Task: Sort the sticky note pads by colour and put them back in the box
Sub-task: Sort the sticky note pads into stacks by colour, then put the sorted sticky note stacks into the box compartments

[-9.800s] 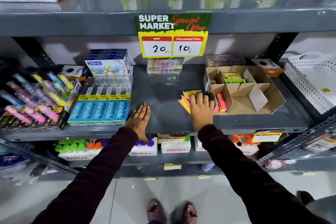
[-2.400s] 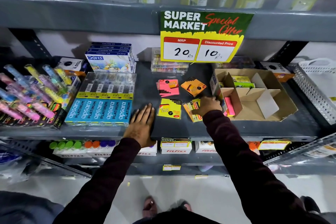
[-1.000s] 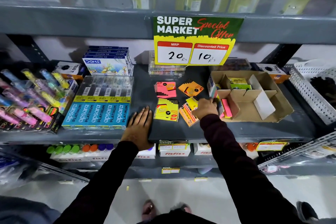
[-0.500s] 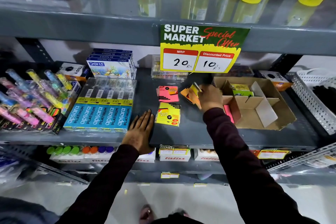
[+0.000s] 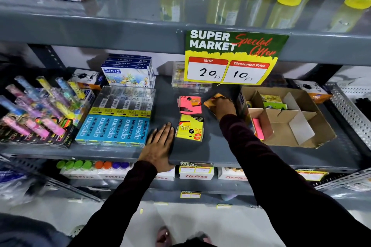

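Note:
On the grey shelf (image 5: 212, 152) lie a pink pad stack (image 5: 190, 104) and, in front of it, a yellow pad stack (image 5: 189, 128). To the right of the pink stack my right hand (image 5: 223, 107) rests on the orange pads (image 5: 210, 100), fingers closed over them. My left hand (image 5: 158, 144) lies flat and open on the shelf's front edge, left of the yellow stack. The cardboard divider box (image 5: 313, 126) stands at the right, with a pink pad (image 5: 258, 130) in its front-left cell and green pads (image 5: 274, 104) at the back.
Blue pencil packs (image 5: 114, 129) lie just left of my left hand, with highlighter pens (image 5: 38, 110) further left. A price sign (image 5: 230, 58) hangs from the upper shelf over the pads. A white perforated basket (image 5: 349, 110) stands right of the box.
My right hand carried the orange pads from the shelf's front beside the box back onto the orange pile behind. My left hand stayed flat on the shelf edge.

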Demonstrator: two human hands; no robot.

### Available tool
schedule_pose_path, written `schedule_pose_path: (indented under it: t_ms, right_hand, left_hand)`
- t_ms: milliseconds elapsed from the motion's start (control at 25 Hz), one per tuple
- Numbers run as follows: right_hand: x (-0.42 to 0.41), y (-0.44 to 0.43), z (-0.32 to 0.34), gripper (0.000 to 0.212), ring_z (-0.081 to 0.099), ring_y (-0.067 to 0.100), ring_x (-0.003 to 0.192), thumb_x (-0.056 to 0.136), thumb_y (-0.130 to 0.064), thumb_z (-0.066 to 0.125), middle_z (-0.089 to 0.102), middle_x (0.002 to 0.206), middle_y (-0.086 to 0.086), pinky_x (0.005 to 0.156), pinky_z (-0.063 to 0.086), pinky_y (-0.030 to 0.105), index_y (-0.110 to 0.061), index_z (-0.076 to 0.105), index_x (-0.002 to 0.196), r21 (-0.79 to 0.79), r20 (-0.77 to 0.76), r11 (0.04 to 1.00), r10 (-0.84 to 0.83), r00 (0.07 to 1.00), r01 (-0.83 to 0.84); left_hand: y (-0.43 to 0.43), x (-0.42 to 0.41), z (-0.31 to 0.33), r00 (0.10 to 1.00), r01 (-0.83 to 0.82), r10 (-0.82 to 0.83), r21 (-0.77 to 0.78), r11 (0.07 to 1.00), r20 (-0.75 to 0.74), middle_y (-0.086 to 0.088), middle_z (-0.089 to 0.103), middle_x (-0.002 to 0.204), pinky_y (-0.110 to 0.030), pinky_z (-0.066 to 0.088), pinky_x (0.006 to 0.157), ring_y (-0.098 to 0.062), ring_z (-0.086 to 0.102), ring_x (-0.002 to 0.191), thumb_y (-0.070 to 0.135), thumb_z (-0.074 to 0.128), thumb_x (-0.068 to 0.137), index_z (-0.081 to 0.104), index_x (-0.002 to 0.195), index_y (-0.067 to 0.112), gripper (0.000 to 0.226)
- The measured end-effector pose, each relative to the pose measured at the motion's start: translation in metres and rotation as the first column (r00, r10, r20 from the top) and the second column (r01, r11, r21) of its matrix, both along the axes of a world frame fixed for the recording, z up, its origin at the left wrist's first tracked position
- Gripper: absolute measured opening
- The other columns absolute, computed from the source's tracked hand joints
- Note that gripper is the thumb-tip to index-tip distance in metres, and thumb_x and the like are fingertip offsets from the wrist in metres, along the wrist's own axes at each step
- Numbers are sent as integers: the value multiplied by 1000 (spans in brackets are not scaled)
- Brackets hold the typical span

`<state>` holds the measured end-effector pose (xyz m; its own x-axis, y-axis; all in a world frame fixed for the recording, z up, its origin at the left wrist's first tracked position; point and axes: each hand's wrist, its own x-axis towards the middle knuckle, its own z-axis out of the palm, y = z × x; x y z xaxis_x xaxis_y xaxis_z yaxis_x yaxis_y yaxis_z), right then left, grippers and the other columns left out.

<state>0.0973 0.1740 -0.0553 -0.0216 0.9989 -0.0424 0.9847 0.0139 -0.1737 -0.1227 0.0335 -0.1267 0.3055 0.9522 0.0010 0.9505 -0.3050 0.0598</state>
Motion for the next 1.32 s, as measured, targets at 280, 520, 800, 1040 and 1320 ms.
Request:
schedule_pose_path:
  t_ms: [280, 520, 800, 1040, 1320]
  right_hand:
    - [19, 14, 5, 74, 52, 35, 125, 77, -50, 70, 55, 136, 19, 104, 43, 41, -4, 48, 131, -190, 20, 982, -8, 1000, 12]
    - [19, -34, 20, 75, 57, 34, 115, 65, -63, 69, 63, 120, 19, 99, 45, 38, -9, 61, 116, -17, -86, 991, -137, 987, 136]
    - [122, -101, 53, 69, 64, 39, 101, 64, -56, 76, 70, 104, 27, 87, 51, 43, 2, 66, 100, 146, -275, 831, -487, 829, 536]
    - [169, -95, 29, 65, 63, 35, 111, 71, -46, 77, 67, 118, 24, 92, 51, 38, 1, 64, 114, -74, -352, 785, -597, 720, 615]
    - [165, -79, -9, 63, 46, 39, 128, 89, -43, 59, 50, 137, 25, 108, 37, 43, -3, 44, 136, -169, -328, 795, -602, 728, 582]
  left_hand:
    - [1, 0, 0, 1000, -22, 22, -9, 1000, -6, -13, 4, 159, -45, 5, 120, -28, 6, 146, 64, 64, 59, 3, 147, 7, 121]
    - [0, 2, 1, 998, -39, 39, -21, 999, -42, -14, 8, 158, -44, 9, 119, -28, 12, 145, 59, 74, 56, 6, 146, 6, 125]
    - [-1, 1, -1, 998, -8, 8, 3, 1000, -58, -17, 14, 156, -48, 16, 117, -32, 17, 144, 60, 80, 50, 15, 145, 2, 129]
    - [2, 0, -2, 997, -30, 28, -41, 999, -66, -13, -1, 159, -43, 3, 120, -25, 2, 147, 66, 74, 54, 2, 147, 6, 132]
    - [1, 3, 1, 995, -50, 47, -34, 998, -84, -11, -9, 159, -41, -1, 121, -23, -6, 146, 70, 68, 57, -7, 146, 9, 132]
